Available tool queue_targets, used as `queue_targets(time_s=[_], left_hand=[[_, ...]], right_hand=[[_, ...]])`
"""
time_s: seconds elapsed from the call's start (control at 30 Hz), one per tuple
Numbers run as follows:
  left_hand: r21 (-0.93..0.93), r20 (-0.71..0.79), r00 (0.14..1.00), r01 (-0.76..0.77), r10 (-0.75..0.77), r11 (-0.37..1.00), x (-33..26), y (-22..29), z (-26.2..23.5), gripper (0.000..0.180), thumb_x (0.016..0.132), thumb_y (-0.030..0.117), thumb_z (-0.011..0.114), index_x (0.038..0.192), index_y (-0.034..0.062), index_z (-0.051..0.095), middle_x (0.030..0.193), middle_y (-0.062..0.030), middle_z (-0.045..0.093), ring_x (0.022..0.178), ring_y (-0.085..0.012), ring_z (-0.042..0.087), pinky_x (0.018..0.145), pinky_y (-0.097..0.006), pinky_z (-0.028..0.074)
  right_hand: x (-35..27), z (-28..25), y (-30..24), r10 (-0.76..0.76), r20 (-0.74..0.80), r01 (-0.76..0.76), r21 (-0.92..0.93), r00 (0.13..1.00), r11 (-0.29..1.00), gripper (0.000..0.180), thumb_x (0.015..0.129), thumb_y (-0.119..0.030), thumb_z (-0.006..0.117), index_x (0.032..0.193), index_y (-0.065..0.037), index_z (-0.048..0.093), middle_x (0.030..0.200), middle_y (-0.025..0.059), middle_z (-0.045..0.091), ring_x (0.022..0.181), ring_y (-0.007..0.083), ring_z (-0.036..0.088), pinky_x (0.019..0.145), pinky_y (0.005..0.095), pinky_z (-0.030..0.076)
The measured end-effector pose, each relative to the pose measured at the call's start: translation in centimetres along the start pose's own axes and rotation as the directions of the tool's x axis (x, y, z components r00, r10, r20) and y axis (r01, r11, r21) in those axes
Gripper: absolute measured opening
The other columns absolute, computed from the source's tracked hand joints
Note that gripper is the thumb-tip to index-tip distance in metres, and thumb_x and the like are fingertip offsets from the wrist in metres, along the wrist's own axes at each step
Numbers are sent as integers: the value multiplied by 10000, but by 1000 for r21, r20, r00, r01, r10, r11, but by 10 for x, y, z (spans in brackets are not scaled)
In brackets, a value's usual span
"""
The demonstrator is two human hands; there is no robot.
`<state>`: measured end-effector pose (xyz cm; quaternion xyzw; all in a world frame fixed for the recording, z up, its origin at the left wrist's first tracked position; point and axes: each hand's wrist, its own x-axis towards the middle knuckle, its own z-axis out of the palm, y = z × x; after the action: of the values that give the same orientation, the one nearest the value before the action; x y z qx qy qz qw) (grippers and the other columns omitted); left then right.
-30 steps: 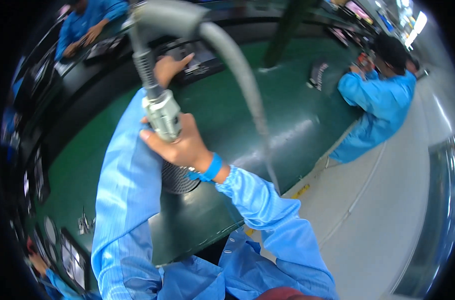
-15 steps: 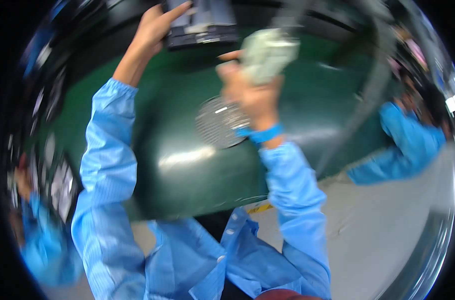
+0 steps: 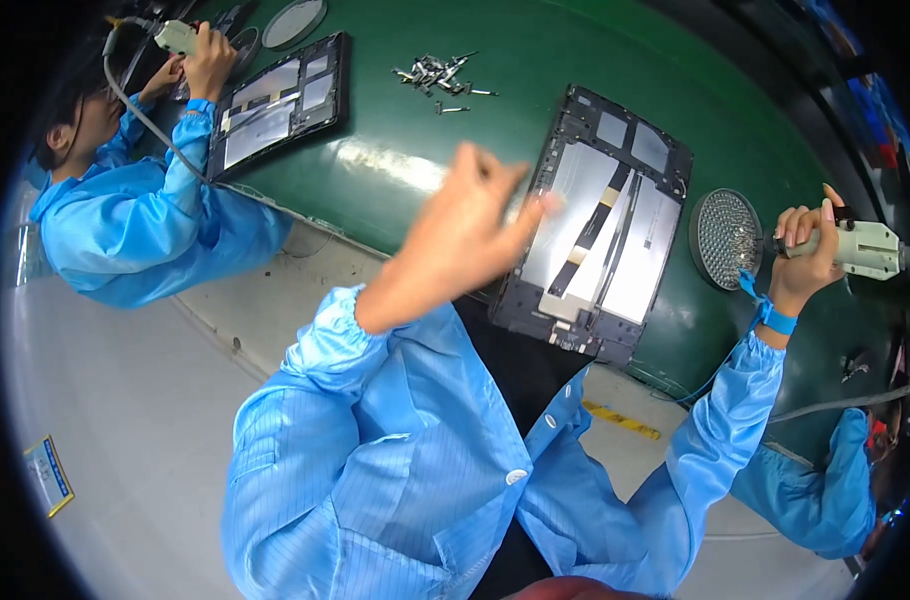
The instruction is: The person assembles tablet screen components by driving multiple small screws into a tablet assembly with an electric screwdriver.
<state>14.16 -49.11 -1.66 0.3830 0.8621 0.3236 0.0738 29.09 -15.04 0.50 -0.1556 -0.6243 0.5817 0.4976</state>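
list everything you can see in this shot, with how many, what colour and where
tablet: 1, black frame with silver inside, opened, on the table in front of the person
second tablet: 1, black and silver, far left on the table by a co-worker
screws: a small pile, silver, on the table at the top
mesh disc: 1, silver, right of the tablet
round dish: 1, grey, top edge of the table
table: 1, green
co-worker: 1, blue coat, at left, holding a tool
co-worker's sleeve: 1, blue, lower right
screwdriver: 1, pale green, in the right hand
left hand: blurred, raised over the tablet's left edge, holding nothing visible
right hand: blue wristband, gripping the screwdriver
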Motion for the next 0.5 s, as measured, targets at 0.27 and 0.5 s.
queue_targets(time_s=[0.27,0.5], left_hand=[[64,-298,950,-73,89,995,60,-107,-41,265,877,214,805,1025,6,730,882,-134,657,727,-294,646,684,-382,530],[76,-245,897,-361,368,930,78,-131,-42,193,912,132,761,1026,-18,718,922,-138,651,779,-278,659,694,-367,519]], right_hand=[[-3,8,1,-12,53,10,46,999,999,297,981,-84,557,1203,110,589,578,18,402,453,127,403,479,317,390],[-2,9,2,-7,84,3,55,996,998,318,988,-92,551,1223,121,567,579,16,400,461,118,395,486,314,392]])
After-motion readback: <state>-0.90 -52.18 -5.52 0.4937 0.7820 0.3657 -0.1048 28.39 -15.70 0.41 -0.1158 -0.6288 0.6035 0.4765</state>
